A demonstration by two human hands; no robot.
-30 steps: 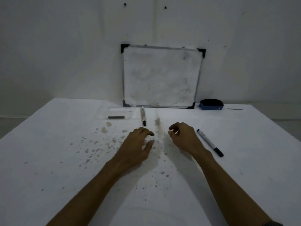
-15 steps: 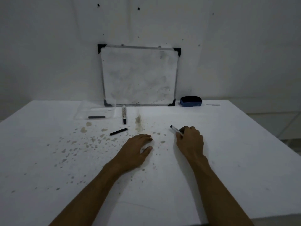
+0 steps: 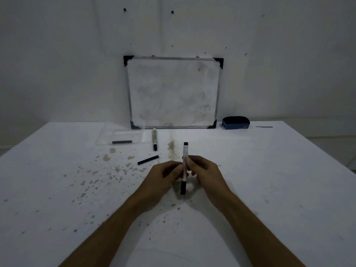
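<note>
- The marker (image 3: 185, 153) is in both hands over the middle of the table (image 3: 269, 180), in front of the person.
- It points away from the person. Its white barrel and one dark end show beyond the fingers, and its black end shows below them, near the tabletop.
- Whether that lower end touches the table cannot be told.
- The left hand (image 3: 165, 178) grasps the marker from the left, its fingertips curled in and pinching the barrel.
- The right hand (image 3: 204, 174) grasps the same barrel from the right, its fingers curled round it opposite the left hand.
- A second marker (image 3: 154, 139) lies on the table beyond the hands and a little to the left, its dark tip towards the person.
- A short black stick (image 3: 148, 160) lies at a slant between that second marker and the left hand, touching neither.
- A clear tray (image 3: 107, 135) sits farther left, with a dark bar (image 3: 122, 142) in it.
- A whiteboard (image 3: 173, 93), smudged grey, stands at the far edge of the table and leans on the wall (image 3: 57, 64).
- A blue eraser (image 3: 236, 123) sits just to the right of the whiteboard.
- Brownish stains (image 3: 171, 146) speckle the tabletop left of the hands and just beyond them.
</note>
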